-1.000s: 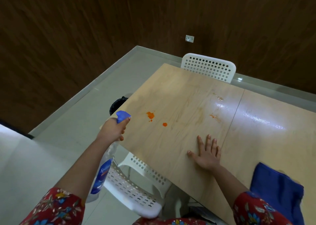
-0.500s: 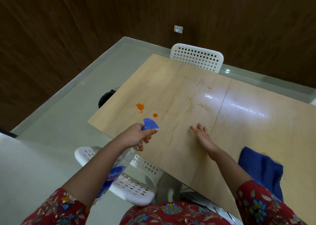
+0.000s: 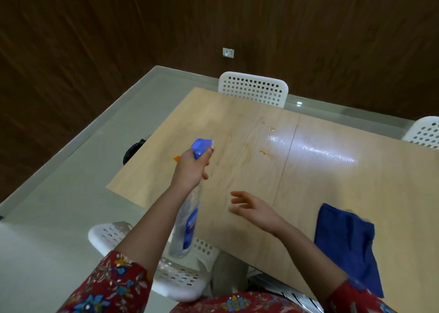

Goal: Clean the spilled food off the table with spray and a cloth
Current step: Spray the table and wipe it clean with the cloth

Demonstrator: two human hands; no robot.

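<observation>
Here, left hand grips the spray bottle; cloth lies near the relaxed right hand.

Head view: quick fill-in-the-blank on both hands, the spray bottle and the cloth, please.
The left hand grips the spray bottle by its ____ trigger head.
The right hand holds ____, fingers loosely spread over the table.
The blue cloth lies on the table to the ____ of the right hand.
Missing: blue; nothing; right.

Glossy wood table, perforated plastic chair
</observation>
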